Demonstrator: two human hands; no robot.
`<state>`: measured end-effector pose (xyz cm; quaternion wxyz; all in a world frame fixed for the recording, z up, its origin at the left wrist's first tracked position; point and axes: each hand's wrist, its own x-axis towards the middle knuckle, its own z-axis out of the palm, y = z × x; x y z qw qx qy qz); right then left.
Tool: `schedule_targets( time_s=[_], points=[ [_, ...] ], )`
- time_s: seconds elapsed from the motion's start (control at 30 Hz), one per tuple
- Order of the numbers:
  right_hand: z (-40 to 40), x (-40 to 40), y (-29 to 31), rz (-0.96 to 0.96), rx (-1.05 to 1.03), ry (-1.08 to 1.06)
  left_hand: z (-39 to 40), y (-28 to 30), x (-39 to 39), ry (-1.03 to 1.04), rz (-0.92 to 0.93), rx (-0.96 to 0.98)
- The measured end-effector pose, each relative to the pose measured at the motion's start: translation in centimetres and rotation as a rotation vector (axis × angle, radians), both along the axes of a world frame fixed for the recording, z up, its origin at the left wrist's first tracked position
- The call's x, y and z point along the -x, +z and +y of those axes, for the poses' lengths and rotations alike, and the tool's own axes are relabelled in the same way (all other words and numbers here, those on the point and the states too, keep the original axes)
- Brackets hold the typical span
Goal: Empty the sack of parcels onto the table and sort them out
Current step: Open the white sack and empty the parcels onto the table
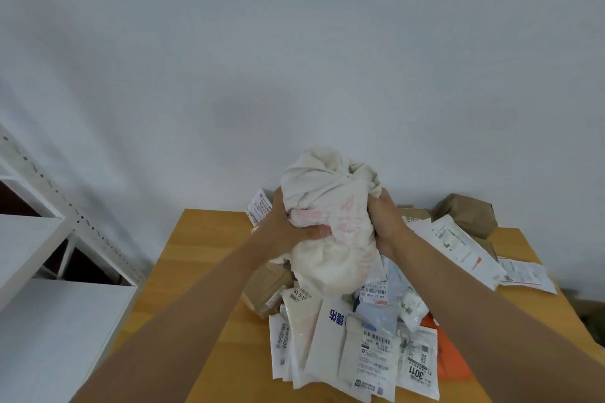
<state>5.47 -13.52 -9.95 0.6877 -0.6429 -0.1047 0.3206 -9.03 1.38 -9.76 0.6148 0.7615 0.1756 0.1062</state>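
A crumpled white cloth sack point(330, 206) with faded pink print is held up over the wooden table point(203, 258). My left hand point(288, 226) grips its left side and my right hand point(386, 222) grips its right side, both with fingers curled into the fabric. Under the sack lies a heap of parcels point(353, 337): white mailers with barcode labels, a clear bag and an orange mailer point(448, 357). A brown paper parcel point(268, 288) lies at the left of the heap. Whether anything is still inside the sack is hidden.
More white mailers point(458, 249) and brown parcels point(468, 213) lie at the table's back right, near the wall. A labelled parcel point(260, 206) shows behind my left hand. White metal shelving point(49, 239) stands to the left of the table.
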Motion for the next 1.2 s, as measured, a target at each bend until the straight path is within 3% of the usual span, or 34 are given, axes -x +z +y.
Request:
schedule_targets(
  time_s=[0.1,0.2,0.3,0.43,0.5,0.63,0.83,0.97,1.13,1.2],
  points=[
    [0.1,0.9,0.6,0.101,-0.065,-0.035,0.0,-0.9,-0.5,0.115,-0.137,0.037],
    [-0.4,2.2,1.0,0.145,-0.136,0.148,0.3,-1.4,-1.5,0.189,-0.078,0.043],
    [-1.7,2.7,1.3,0.09,-0.112,0.195,-0.4,-2.0,-2.5,0.153,-0.055,-0.039],
    [-3.8,1.8,2.0,-0.022,-0.133,0.095,-2.4,-2.1,-3.5,0.098,-0.044,-0.043],
    [-5.0,0.7,1.6,-0.049,-0.131,-0.018,-3.3,-2.2,-4.4,0.019,-0.018,0.108],
    [-7.8,-1.2,1.0,-0.054,-0.124,-0.117,-4.4,-2.0,-6.0,-0.173,0.023,0.671],
    [-13.0,-4.1,-0.5,-0.031,-0.111,-0.166,-9.7,-1.9,-10.0,-0.25,0.243,0.89],
    [-17.9,-8.8,-1.4,-0.08,0.009,-0.272,-15.7,-2.7,-14.5,-0.12,0.255,0.803],
    [-25.1,-17.1,-3.3,-0.048,0.112,-0.257,-24.4,-4.2,-22.3,0.125,0.245,0.458],
    [-28.2,-19.7,-4.0,-0.04,0.082,-0.232,-27.2,-5.1,-25.8,0.151,0.207,0.403]
  ],
)
